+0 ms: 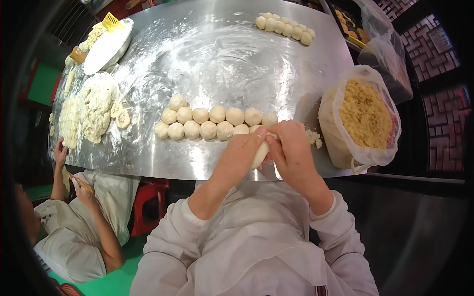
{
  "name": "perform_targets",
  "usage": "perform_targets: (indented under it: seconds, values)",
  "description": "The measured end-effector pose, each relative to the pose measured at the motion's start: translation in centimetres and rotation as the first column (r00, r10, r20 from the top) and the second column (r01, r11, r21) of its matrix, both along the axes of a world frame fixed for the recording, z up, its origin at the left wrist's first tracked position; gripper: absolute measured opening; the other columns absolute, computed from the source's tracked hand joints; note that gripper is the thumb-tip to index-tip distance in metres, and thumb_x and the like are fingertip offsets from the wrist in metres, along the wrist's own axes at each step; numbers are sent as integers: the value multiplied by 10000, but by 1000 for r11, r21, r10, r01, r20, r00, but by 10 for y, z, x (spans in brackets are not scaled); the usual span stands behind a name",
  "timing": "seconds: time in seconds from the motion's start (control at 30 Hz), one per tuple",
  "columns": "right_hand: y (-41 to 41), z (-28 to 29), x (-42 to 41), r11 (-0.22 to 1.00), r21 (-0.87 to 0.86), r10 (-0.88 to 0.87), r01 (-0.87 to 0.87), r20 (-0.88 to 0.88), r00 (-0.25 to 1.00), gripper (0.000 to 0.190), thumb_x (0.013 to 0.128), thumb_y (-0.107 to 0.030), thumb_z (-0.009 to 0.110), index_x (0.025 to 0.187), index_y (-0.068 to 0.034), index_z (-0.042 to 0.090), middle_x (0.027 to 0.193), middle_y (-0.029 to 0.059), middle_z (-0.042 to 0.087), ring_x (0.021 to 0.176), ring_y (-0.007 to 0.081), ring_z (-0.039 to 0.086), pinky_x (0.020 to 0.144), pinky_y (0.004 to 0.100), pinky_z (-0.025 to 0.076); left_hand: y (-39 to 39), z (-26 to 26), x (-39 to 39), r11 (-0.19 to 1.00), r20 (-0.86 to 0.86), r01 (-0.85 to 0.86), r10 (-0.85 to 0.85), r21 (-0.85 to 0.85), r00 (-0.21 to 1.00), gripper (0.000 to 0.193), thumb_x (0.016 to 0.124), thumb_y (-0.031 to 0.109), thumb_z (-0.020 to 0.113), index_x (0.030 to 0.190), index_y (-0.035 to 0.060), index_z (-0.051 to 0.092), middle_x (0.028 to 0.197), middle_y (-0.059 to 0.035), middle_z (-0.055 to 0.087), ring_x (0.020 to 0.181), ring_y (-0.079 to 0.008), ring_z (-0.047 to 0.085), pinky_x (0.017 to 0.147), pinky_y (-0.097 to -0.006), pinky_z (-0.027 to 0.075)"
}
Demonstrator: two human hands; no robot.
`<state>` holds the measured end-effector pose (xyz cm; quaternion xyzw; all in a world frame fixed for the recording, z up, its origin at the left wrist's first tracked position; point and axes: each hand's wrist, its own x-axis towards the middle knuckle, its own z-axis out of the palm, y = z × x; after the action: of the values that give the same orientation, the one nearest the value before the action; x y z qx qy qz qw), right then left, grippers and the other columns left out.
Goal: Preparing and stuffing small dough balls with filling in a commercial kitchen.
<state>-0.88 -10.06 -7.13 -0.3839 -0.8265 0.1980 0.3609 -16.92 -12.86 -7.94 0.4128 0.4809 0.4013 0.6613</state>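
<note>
A pale piece of dough (260,155) is held between my left hand (240,153) and my right hand (292,150), near the front edge of the steel table (222,162). My thumbs and fingers meet at its top, and my hands hide part of it. Rows of round dough balls (208,130) lie just beyond and to the left of my hands. Small dough scraps (314,138) are to the right of my right hand. Farther right stands a plastic-lined container of yellow crumbly filling (364,114).
More dough balls (285,28) lie at the table's far side. To the left are a large dough mass (97,107), a metal bowl of white flour (107,48) and a yellow scraper (112,23). A co-worker (77,233) sits at the lower left, beside a red stool (148,207).
</note>
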Motion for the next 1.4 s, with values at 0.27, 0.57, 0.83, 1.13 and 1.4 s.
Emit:
perform_targets:
  seconds: [0.27, 0.57, 0.83, 1.13, 1.4]
  values:
    - [9, -13, 31, 979, 137, -197, 151, 440, 876, 421, 783, -52, 753, 1185, -54, 626, 1233, 164, 591, 1047, 351, 574, 894, 464, 430, -7, -15, -35, 979, 400, -205, 187, 3, 897, 474, 1088, 416, 407, 1108, 0, 635, 944, -75, 646, 780, -124, 589, 699, -272, 492]
    - [32, 7, -87, 957, -63, 278, -284, -89, 956, 419, 815, -93, 757, 1203, -7, 623, 1217, 168, 604, 1052, 340, 600, 900, 414, 489, 10, -10, -95, 915, 78, -359, 351, 184, 933, 462, 1058, 294, 521, 1408, -6, 537, 1306, -125, 607, 1199, -223, 593, 963, -341, 499]
    - [105, -42, -148, 888, -429, 226, -164, 98, 969, 331, 950, -205, 630, 1204, 8, 635, 1014, 222, 620, 928, 378, 624, 848, 437, 510, 51, -40, -179, 917, -671, -169, 381, 360, 636, 337, 949, 176, 630, 1245, 17, 658, 1141, -177, 693, 999, -279, 667, 893, -353, 508]
    - [73, -24, -120, 953, -246, 208, -179, 98, 973, 409, 919, -156, 668, 1295, -16, 593, 1291, 221, 578, 1084, 396, 608, 905, 447, 515, 38, -28, -201, 842, -665, -252, 533, 477, 523, 330, 951, 174, 626, 1242, 22, 654, 1093, -168, 681, 914, -295, 653, 824, -374, 508]
    - [16, 50, -7, 985, 33, 160, -166, 149, 976, 418, 791, -79, 774, 1187, -37, 645, 1140, 161, 639, 992, 326, 628, 811, 407, 524, -23, -91, -350, 769, -785, -158, 606, 620, -132, 282, 902, 197, 680, 1054, -5, 555, 964, -185, 591, 902, -367, 568, 831, -431, 457]
